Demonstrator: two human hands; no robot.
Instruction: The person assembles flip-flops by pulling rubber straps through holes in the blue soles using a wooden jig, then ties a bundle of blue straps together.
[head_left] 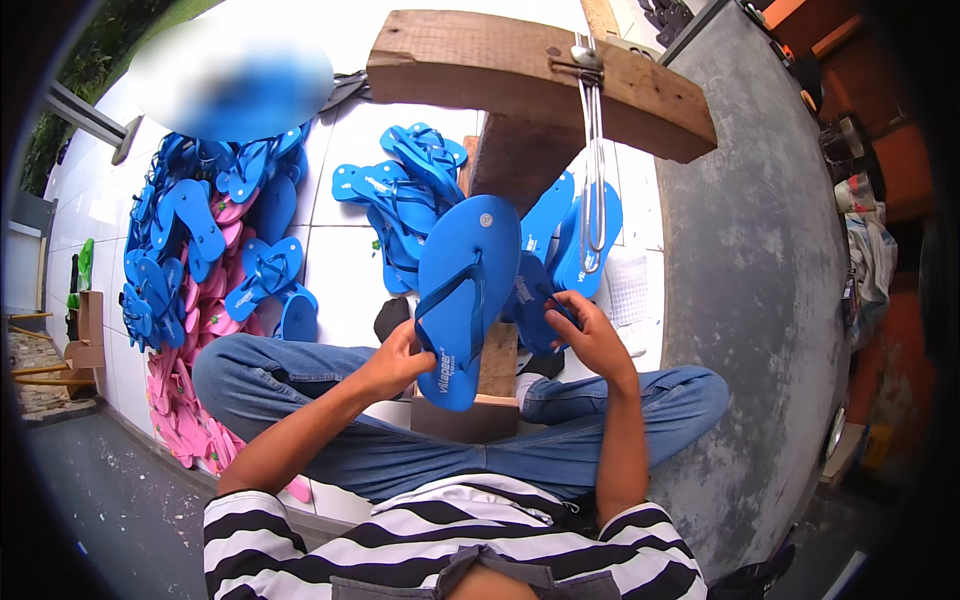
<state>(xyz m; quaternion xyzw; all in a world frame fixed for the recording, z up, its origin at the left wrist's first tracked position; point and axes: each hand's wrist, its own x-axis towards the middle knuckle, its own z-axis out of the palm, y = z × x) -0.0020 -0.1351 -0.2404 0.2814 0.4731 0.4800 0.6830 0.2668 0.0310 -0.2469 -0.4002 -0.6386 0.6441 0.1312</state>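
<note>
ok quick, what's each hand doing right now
left hand: closed, holding the large blue flip-flop by its edge
right hand: fingers curled at the edge of the shaded flip-flop; whether it grips cannot be told

The large foremost flip-flop (485, 270) is bright blue, its V-strap (445, 290) a deeper blue, with white lettering (446, 372) at the heel and a pale round sticker (486, 220) near the toe. Pink flip-flops (180, 410) lie at left — a bubblegum shade. The jeans (280, 385) are faded blue; the shirt (450, 525) is striped black and white. White floor tiles (335, 260), brown timber (470, 60), mottled grey concrete (740, 260).
</note>
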